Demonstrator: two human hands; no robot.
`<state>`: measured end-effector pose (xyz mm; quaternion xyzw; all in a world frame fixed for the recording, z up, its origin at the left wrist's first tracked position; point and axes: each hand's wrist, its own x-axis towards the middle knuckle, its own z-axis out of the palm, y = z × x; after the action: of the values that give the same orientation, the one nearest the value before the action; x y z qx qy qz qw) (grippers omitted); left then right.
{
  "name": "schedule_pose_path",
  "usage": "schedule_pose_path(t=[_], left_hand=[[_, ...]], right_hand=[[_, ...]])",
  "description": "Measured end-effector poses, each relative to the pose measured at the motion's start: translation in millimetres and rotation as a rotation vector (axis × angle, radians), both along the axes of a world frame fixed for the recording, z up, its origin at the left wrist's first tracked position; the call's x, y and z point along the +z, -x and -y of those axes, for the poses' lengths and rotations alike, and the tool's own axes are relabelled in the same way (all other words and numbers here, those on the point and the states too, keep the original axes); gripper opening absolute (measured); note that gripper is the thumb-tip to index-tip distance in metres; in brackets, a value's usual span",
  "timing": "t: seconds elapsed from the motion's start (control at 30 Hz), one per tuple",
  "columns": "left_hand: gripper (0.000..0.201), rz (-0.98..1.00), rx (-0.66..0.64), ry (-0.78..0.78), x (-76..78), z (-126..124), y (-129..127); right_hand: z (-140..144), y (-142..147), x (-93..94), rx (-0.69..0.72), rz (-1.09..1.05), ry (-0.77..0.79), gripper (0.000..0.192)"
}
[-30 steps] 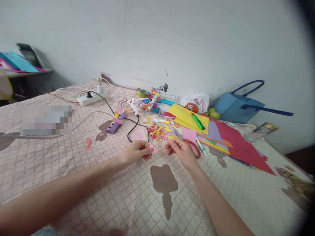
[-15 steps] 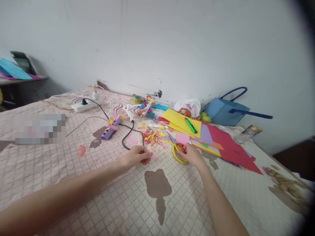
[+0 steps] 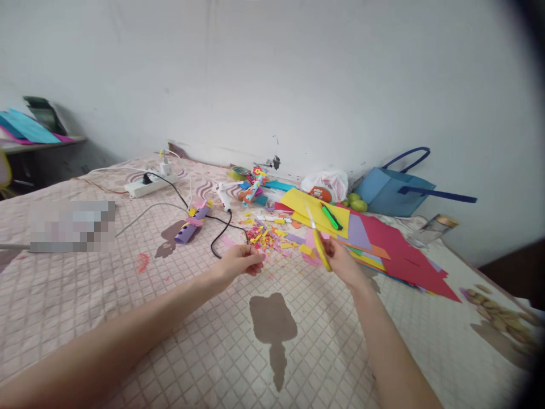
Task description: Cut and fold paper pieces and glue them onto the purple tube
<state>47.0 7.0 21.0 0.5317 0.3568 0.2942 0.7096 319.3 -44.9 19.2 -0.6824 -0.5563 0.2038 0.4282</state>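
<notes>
Lifted off the bed, yellow scissors (image 3: pixel 318 247) sit gripped in right hand (image 3: pixel 343 262); left hand (image 3: pixel 238 263) pinches something hidden.

Two bare forearms, no sleeves, left grip (image 3: pixel 238 266), right grip (image 3: pixel 344 263), no rings

Both arms reach forward, hands level.
Left hand (image 3: pixel 238 264) pinched, apparently closed; right hand (image 3: pixel 343 262) fisted, wrist cocked.

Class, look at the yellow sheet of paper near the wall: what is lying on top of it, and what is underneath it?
On the yellow sheet lies a green marker. Under it, a purple sheet, then orange and red sheets stick out. How far they run beneath is covered.
</notes>
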Motion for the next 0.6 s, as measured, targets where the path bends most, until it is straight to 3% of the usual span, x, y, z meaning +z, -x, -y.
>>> schedule_pose_path(t=[0.1, 0.2, 0.4, 0.6], left_hand=[[0.033, 0.006, 0.010, 0.007, 2.2, -1, 4], [0.033, -0.012, -0.006, -0.023, 4.5, 1, 5], [0.034, -0.066, -0.086, -0.199, 3.6, 4, 5], [0.031, -0.095, -0.122, -0.290, 0.3, 6, 5]], right_hand=[[0, 34, 5.5, 0.080, -0.363, -0.115, 0.036], [2, 73, 4.1, 0.133, -0.577, -0.140, 0.035], [10, 113, -5.3, 0.312, -0.597, -0.008, 0.030], [17, 122, -2.3, 0.250, -0.584, 0.026, 0.028]])
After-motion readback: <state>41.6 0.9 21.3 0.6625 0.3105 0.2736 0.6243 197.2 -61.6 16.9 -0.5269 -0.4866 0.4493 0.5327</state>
